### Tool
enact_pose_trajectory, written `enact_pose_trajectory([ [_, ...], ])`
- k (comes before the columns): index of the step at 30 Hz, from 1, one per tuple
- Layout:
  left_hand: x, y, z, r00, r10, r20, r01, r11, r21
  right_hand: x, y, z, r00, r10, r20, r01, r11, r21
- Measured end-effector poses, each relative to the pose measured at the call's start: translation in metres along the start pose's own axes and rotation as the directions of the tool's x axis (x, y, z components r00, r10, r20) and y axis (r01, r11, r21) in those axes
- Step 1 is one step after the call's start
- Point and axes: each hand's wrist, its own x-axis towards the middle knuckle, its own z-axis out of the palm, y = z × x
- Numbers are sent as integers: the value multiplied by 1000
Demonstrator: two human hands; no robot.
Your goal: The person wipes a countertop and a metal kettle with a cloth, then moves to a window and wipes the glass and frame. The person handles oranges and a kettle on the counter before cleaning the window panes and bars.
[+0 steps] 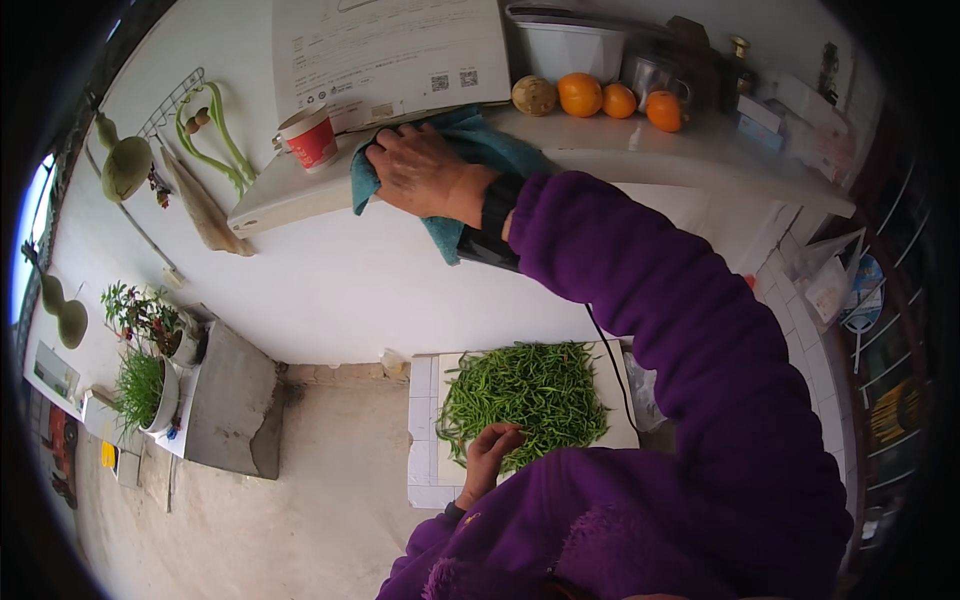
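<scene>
Head view:
Right hand (pixel 420 170) flat on blue cloth (pixel 470 140), fingers spread, pressing down, not clenched. Cloth on white counter (pixel 620 140), edge hangs over front. Red cup (pixel 312 138) just left of hand; oranges (pixel 610 98) farther right. Long way of counter runs left to right.
Left hand (pixel 490 455) low, well apart from cloth, fingers curled on pile of green beans (pixel 525 395) on white board (pixel 620 425). Grip on beans hard to tell. Purple sleeve (pixel 680 330) hides right wrist side and part of board.
</scene>
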Motion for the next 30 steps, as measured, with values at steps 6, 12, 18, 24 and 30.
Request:
enact_pose_trajectory([
  [6,-2,-3,0,995,-35,-93,35,999,-6,-20,5,-3,993,-94,-75,90,995,-46],
  [12,2,-9,3,994,-69,-90,68,998,-13,-78,40,-38,971,-173,-163,165,985,-56],
  [18,17,-13,21,990,-118,-81,126,988,94,-145,87,-80,949,-258,-183,236,962,-135],
  [24,31,-18,51,988,-146,-49,151,982,114,-220,153,-126,930,-335,-152,313,937,-153],
  [30,43,-18,96,984,-173,-29,175,964,200,-309,232,-185,985,-110,-131,78,971,-227],
])
